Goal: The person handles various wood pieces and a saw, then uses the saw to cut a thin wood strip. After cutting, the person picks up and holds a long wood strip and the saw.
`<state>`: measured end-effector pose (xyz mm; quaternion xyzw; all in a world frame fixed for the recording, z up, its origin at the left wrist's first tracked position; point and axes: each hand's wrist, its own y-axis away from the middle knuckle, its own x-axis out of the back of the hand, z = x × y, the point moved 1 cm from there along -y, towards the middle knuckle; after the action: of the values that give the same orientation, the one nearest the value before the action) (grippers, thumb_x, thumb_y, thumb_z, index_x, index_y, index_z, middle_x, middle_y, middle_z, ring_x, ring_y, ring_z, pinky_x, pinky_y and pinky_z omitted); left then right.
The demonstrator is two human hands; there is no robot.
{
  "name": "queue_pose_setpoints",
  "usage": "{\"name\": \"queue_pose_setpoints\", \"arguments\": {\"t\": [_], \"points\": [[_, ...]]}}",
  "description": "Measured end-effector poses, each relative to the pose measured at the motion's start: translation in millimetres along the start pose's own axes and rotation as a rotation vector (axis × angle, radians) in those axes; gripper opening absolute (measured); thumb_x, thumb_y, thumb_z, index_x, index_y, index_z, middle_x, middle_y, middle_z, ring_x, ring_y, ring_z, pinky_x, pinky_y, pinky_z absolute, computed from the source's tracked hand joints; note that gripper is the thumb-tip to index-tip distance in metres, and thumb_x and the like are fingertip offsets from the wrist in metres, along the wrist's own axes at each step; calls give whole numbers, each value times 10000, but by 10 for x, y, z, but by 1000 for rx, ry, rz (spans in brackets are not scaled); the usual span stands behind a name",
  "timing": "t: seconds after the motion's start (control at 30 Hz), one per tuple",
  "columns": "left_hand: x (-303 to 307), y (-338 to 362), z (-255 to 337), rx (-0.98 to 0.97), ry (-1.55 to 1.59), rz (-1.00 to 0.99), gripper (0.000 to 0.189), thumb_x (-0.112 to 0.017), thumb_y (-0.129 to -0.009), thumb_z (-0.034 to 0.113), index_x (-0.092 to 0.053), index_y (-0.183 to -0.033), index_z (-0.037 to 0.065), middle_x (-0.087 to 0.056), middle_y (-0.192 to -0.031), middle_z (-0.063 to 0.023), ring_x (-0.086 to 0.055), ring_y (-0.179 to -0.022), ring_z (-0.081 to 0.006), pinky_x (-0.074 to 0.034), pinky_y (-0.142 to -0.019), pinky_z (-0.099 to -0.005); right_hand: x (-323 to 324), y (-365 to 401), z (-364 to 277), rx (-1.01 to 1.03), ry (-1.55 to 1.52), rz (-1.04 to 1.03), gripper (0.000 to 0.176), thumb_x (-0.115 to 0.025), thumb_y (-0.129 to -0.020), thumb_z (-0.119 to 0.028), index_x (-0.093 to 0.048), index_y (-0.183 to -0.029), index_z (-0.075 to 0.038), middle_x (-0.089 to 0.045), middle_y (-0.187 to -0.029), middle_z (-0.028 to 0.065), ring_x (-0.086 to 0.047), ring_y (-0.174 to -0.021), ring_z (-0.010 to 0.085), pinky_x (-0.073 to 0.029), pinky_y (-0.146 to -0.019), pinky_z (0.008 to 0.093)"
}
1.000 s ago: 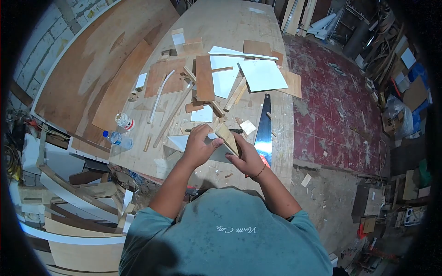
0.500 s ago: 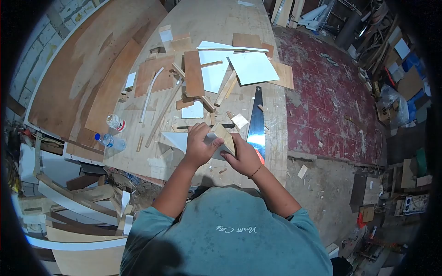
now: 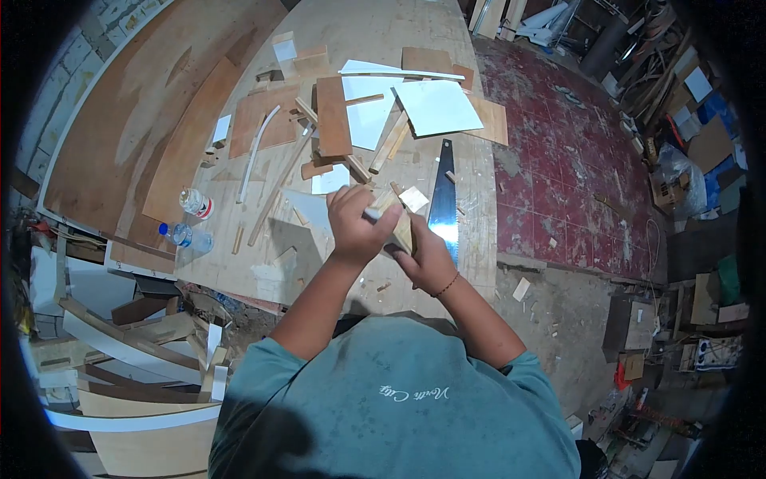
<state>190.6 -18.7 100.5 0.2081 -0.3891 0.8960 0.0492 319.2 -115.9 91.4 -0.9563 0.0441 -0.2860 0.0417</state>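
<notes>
Left hand (image 3: 357,227) has shifted, holding wood (image 3: 403,233); bottle (image 3: 183,235) and jar (image 3: 195,203) contents unclear.

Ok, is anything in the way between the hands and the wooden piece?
Nothing visible: the left hand and right hand both hold the wooden piece directly, though its underside is hidden.

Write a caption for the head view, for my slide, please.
Left hand and right hand hold a wooden block over a worktable where a handsaw lies among offcuts.
</notes>
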Motion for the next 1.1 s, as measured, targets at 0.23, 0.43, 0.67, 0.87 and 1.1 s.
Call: {"name": "queue_pose_setpoints", "arguments": {"t": [0.23,0.43,0.67,0.87,1.1], "points": [[-179,-351,-23,-140,153,132,330,-633,-715,257,-432,-585,30,-412,-592,-131,-422,-591,-319,-314,-623,-396,134,-155,-36,0,-46,90,567,-736,-793,-177,-410,-1235,-33,-600,-1081,274,-595,-984,458,-502,-824,463],[-81,-392,-32,-96,196,151,293,-610,-712,218,-432,-598,16,-391,-590,-135,-408,-588,-317,-316,-621,-395,197,-122,-44,385,51,279,659,-752,-790,-206,-397,-1321,-47,-625,-1053,248,-623,-964,411,-507,-824,424],[-38,-348,-197,59,283,206,306,-584,-773,199,-430,-613,-11,-404,-594,-131,-407,-564,-268,-320,-582,-388,187,-2,148,-7,4,-25,547,-740,-800,-271,-508,-1247,-57,-639,-1021,190,-641,-876,366,-508,-740,404],[-120,-95,-432,184,387,250,241,-573,-791,168,-492,-665,-20,-486,-641,-123,-458,-628,-227,-356,-628,-371,142,71,194,179,-21,60,526,-707,-831,-305,-514,-1242,-39,-647,-952,174,-647,-831,323,-504,-727,387],[-82,-43,-366,141,245,103,278,-525,-840,193,-632,-895,-57,-589,-857,-105,-541,-830,-182,-421,-781,-303,210,90,331,-43,-201,-95,487,-660,-873,-336,-533,-1215,-14,-623,-841,138,-593,-716,229,-471,-663,336]]}}
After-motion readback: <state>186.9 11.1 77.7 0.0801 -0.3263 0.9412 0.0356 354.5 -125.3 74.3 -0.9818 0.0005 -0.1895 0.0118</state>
